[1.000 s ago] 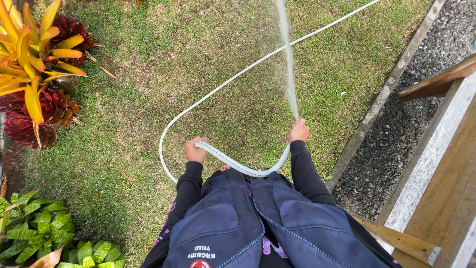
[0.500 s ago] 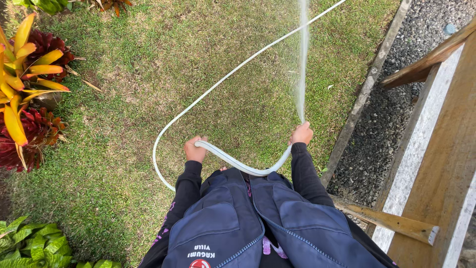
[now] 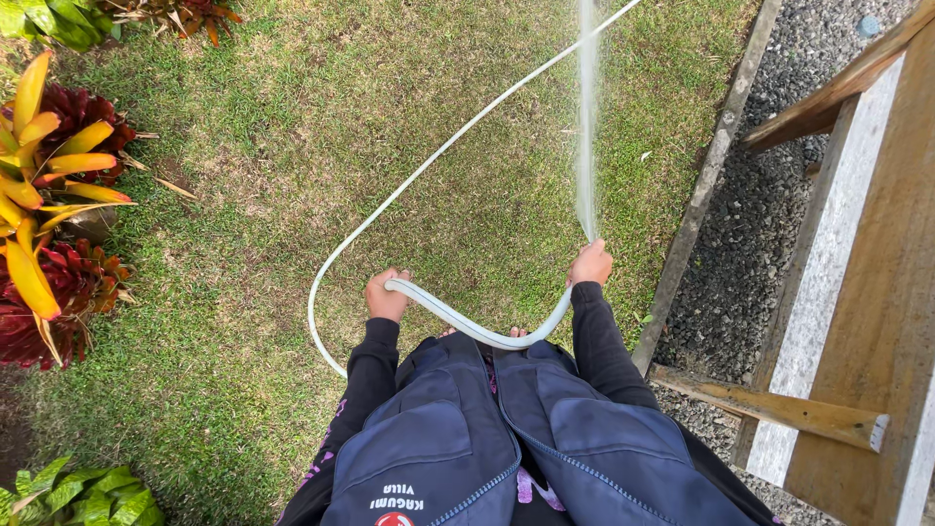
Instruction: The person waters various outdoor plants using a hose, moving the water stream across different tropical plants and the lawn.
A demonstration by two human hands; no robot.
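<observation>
Grass [image 3: 292, 146] fills the ground. Right hand [image 3: 591, 263] grips the white hose [image 3: 467, 326] end, hiding the nozzle; water [image 3: 585, 117] shoots beyond the top edge. Left hand [image 3: 386, 295] clasps the hose's loop.

A home garden is shown: a mown lawn [image 3: 292, 146] is bordered by red and yellow leafy plants [image 3: 49, 214], a timber edging strip [image 3: 701, 195], a gravel bed [image 3: 779, 175] and wooden boards [image 3: 867, 282].

Both arms reach forward — left hand [image 3: 387, 295] and right hand [image 3: 590, 263] fisted.
</observation>
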